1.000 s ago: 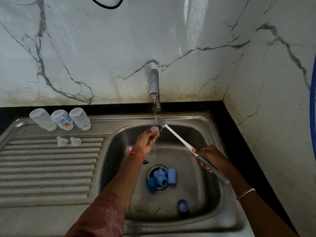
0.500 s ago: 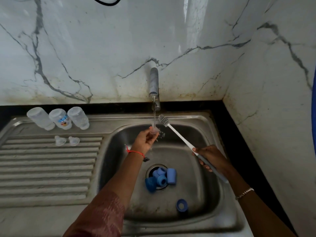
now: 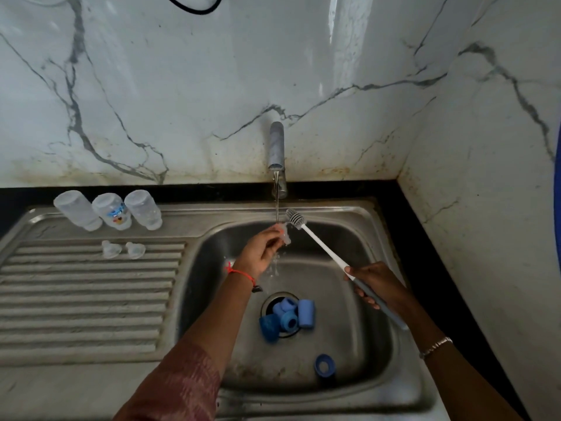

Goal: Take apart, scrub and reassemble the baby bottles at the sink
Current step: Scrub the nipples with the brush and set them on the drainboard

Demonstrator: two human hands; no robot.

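Pinching a clear teat [image 3: 285, 237] at its fingertips, the left hand [image 3: 261, 250] holds it up under the thin stream [image 3: 276, 205] falling from the tap [image 3: 277, 147]. The fingers are curled round it, and water splashes down below the palm. Just right of the teat sits the bristled head of the brush [image 3: 321, 246], whose white shaft slants down and right into the right hand [image 3: 378, 284]. That hand is wrapped round the grey handle, fingers closed on it, with the handle's end sticking out past the wrist. From where I stand I cannot tell whether bristles and teat touch.

Below both hands, in the sink [image 3: 367, 344], a cluster of blue caps [image 3: 287, 319] lies over the drain. One blue ring [image 3: 324, 364] lies apart from them, toward the near rim, below the right hand. Well left of the left hand, on the drainboard [image 3: 85, 299], three bottles [image 3: 112, 211] stand mouth down in a close row, with two loose teats [image 3: 111, 249] just in front of them.
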